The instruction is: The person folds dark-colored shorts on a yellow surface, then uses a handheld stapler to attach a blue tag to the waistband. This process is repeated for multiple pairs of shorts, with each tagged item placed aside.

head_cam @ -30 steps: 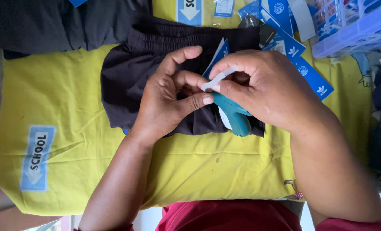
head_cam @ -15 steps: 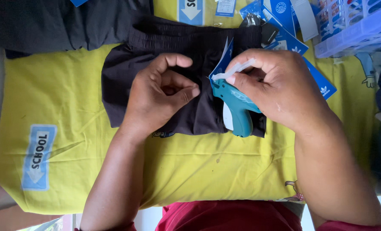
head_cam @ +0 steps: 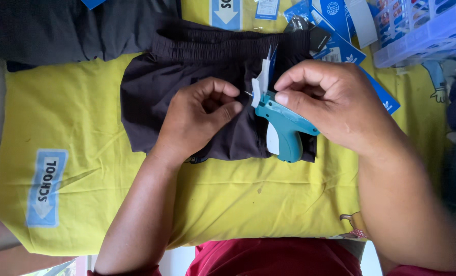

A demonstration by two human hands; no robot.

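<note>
Obs.: dark shorts lie flat on a yellow cloth, elastic waistband toward top of view. Right hand is clenched around a teal tagging gun, grip pointing down, needle end pointing left. Thumb and forefinger also pin a white tag against the gun's nose, tag standing nearly upright. Left hand sits on the shorts just beside the needle tip, fingers curled in, pinching what looks like a fold of fabric; the exact pinch is hidden by the knuckles, so cannot tell how much cloth is held.

Risks (judgement):
- Needle tip is very near left fingertips. A fast push w/ fingers behind the fold could prick skin.
- Tag is held by light pressure only; if thumb shifts, tag may slide off needle or go on crooked.
- If the pinched fold takes in two layers, fastener could pass thru both and tack them together.
- Thin fabric pulled tight may snag or leave a visible hole.

Surroundings: blue card tags and a lilac plastic basket at top right, well apart from both hands; low chance of interference.
</note>
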